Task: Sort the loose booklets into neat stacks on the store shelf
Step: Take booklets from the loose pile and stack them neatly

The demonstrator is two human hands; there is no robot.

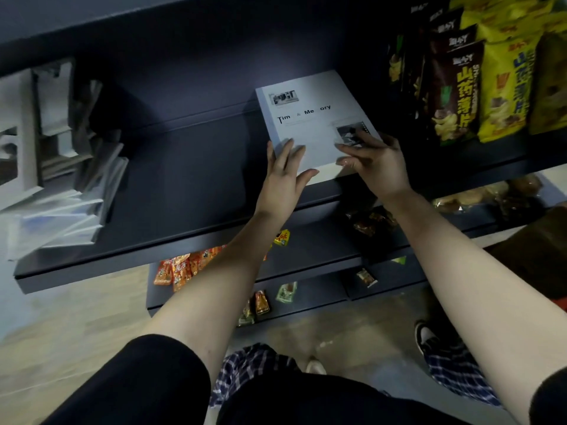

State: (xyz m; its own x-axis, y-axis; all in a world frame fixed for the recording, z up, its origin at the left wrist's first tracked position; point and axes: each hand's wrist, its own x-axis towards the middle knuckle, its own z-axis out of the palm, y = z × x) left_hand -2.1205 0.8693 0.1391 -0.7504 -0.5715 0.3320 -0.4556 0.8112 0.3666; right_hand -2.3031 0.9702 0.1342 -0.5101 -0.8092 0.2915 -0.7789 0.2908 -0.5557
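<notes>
Two grips are down on the one cover you can see. Your left grip (283, 179) lies flat, fingers straight, on the near left corner of the top booklet (313, 118). Your right grip (376, 167) is spread open, fingertips arched onto the near right corner, thumb at the front edge, clasping nothing. That booklet tops a low stack on the dark shelf (184, 179), just beside the snack bags (454, 96). The thin, smooth covers suggest each one is light, floppy and quick to slide, so hold it by both side edges or press it flat to square it. Only one cover shows, and those beneath cannot be counted. A loose pile (61, 210) sits well apart on the left, too blurred to number.
</notes>
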